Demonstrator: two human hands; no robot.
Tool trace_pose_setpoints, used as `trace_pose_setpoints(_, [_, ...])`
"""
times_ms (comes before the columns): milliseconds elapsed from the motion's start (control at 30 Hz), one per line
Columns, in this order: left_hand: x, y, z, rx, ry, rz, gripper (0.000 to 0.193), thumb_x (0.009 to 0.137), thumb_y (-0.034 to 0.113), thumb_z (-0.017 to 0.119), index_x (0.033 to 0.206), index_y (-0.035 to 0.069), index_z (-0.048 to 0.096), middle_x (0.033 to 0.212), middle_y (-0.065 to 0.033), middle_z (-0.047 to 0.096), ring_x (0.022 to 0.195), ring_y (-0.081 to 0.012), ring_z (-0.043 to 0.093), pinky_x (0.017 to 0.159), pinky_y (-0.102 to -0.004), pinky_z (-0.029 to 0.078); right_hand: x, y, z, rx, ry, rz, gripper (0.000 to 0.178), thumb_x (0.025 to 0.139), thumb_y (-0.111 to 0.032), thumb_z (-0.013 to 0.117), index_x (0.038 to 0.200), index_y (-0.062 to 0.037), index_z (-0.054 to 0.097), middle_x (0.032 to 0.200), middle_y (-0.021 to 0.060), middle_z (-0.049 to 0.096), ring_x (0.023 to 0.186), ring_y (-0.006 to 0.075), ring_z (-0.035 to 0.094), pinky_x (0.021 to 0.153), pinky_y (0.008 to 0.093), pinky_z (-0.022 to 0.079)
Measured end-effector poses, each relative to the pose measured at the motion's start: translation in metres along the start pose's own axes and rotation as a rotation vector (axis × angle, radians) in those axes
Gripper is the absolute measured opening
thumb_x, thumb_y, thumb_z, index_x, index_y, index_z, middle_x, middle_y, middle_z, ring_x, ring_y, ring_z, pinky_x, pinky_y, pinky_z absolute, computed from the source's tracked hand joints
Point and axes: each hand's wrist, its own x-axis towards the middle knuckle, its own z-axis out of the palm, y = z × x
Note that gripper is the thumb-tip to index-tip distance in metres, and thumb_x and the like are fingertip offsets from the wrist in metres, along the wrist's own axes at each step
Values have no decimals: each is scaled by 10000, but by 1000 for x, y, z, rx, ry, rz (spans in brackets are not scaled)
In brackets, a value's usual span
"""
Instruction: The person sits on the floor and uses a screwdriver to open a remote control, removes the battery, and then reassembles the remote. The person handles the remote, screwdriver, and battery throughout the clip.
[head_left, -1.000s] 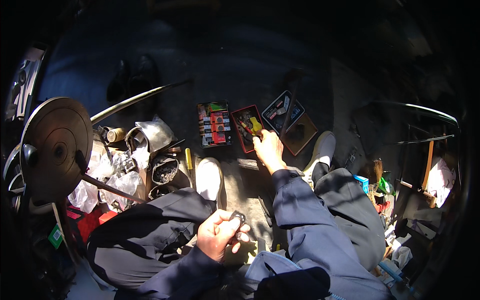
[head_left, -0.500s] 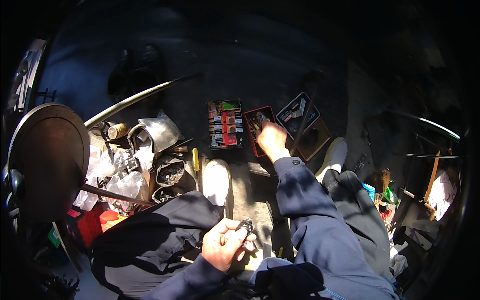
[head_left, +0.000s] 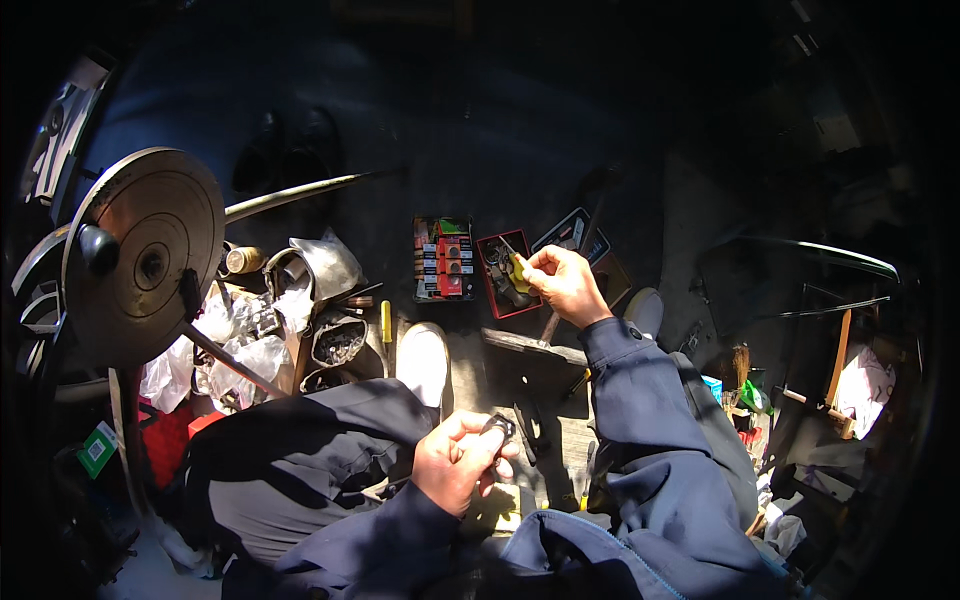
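My left hand (head_left: 455, 462) is closed, low in the middle. Its thumb and fingers pinch a small black object (head_left: 500, 428) with a shiny rim, possibly a key fob; the fingers cover part of it. Further out, my right hand (head_left: 568, 285) grips a small screwdriver with a yellow handle (head_left: 519, 272). Its thin shaft points up and left over a red box (head_left: 515, 314). Small metal bits (head_left: 497, 262) lie inside that box. Just left of it stands a dark tray (head_left: 418, 298) filled with red and black packs bearing round grey discs.
A dark lid-like tray (head_left: 598, 236) leans behind the red box. To the left stand a large round metal disc (head_left: 150, 265), plastic bags (head_left: 240, 365) and a yellow-handled tool (head_left: 386, 320). A wooden bar (head_left: 530, 346) lies before the box. My white shoe (head_left: 422, 360) is nearby.
My right hand has lifted back from inside the red box, and the yellow-handled screwdriver now shows clearly in it. My left hand keeps its pinch on the black object. The view has shifted slightly.
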Motion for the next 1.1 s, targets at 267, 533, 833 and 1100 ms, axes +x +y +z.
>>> trace_pose_setpoints(267, [-9,-5,-3,-27,-132,97,163,1010,148,590,1102,15,569,924,-96,704,673,-118,661,487,-215,471,-112,-77,-52,-45,186,-55,168,884,-90,663,1014,16,668,824,40,686,733,71,601,679,224,485])
trace_pose_setpoints(533, [-5,-12,-3,27,-96,71,171,1007,155,600,1102,14,587,914,-104,711,671,-116,662,494,-212,475,-80,34,1,-178,297,26,144,964,-93,580,1077,-12,619,772,45,673,650,100,608,606,253,489])
trace_pose_setpoints(833, [7,-13,6,48,-19,-31,126,1002,111,599,1074,10,582,887,-114,708,660,-119,652,497,-213,461,-24,86,57,-287,399,64,267,906,-139,608,1153,-41,603,1019,184,734,956,313,718,844,389,542])
trace_pose_setpoints(1100, [19,-12,16,21,-3,-74,111,980,112,624,1035,55,546,835,-150,676,597,-171,644,461,-227,460,-30,50,6,-407,324,-16,284,879,-196,619,1123,-51,631,1074,176,675,1056,348,644,912,443,510])
